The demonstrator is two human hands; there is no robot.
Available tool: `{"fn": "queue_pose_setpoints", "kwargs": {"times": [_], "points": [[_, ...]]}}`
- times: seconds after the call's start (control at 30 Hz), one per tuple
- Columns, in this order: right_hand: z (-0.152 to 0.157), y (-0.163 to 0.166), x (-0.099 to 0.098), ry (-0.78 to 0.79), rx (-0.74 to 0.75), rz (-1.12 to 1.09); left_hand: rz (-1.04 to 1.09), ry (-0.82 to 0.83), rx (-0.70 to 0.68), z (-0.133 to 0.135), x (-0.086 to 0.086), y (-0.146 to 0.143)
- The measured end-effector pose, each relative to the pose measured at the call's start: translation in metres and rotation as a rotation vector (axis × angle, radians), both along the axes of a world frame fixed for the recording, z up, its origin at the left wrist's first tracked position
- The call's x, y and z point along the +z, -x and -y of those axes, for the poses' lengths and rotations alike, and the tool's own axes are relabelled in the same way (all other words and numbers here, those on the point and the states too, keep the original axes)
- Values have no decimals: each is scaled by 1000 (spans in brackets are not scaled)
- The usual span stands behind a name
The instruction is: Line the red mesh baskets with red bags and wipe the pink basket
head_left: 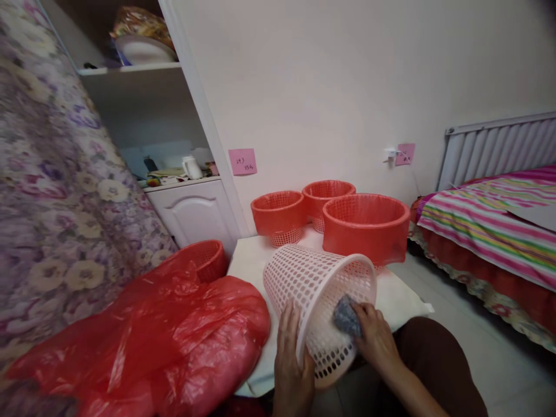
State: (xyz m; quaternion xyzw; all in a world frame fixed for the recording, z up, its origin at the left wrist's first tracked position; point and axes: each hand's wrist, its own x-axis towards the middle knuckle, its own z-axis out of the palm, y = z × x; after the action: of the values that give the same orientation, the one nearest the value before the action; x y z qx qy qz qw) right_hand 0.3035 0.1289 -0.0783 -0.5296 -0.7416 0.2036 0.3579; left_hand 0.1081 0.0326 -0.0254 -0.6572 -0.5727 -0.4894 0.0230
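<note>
A white perforated plastic wastebasket point(299, 269) lies tilted on its side, its open mouth turned toward me and to the right. My left hand point(292, 362) grips the near side of its rim, thumb at the inside and fingers along the outer wall. In my right hand point(377, 335) is a bunched grey cloth point(347, 315), held at the basket's mouth close to the inner wall. Whether the cloth touches the wall I cannot tell. Behind the basket stand three baskets lined with red plastic bags: a left one point(278, 211), a middle one point(329, 191) and a large right one point(367, 231).
A pile of red plastic bags point(174, 341) spreads at the left, with another red-lined basket point(208, 260) behind it. Everything rests near or on a pale-covered table point(402, 295). A bed point(499, 220) is at the right, shelves point(130, 68) and a floral curtain point(65, 202) at the left.
</note>
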Motion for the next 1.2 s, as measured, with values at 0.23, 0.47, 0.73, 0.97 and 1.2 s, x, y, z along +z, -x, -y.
{"fn": "queue_pose_setpoints", "kwargs": {"times": [0.23,0.47,0.73,0.97,1.2], "points": [[42,60,-8,145,433,-189,319,30,37,2,-26,0],[4,32,22,83,324,-248,282,156,-2,16,1,6],[-16,38,5,102,144,-260,185,47,-107,18,-14,-10],[23,90,10,282,545,-525,169,167,-43,18,-4,7],[-3,73,34,293,487,-642,198,172,-19,32,9,-4]]}}
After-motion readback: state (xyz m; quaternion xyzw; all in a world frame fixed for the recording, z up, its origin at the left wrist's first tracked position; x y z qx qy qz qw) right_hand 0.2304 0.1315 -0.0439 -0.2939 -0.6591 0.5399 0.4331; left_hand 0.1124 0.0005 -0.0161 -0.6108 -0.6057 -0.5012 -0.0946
